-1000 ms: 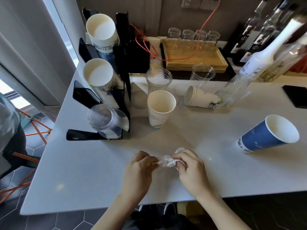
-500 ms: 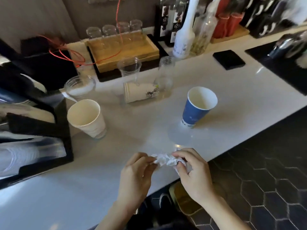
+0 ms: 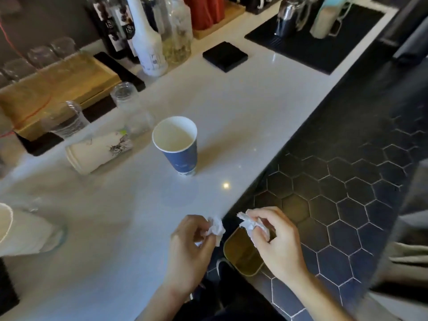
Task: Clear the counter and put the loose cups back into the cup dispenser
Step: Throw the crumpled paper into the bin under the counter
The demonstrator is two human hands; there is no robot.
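- Left hand pinched one scrap of crumpled tissue, right hand another; both grips clenched.
- Both hands were at the tabletop's near edge; the bin sat on the floor just below, nearer the right hand.
- Blue cup stood upright mid-tabletop, looked empty.
- White cup lay on its side, long axis along the back edge.
- Dispenser not in view.
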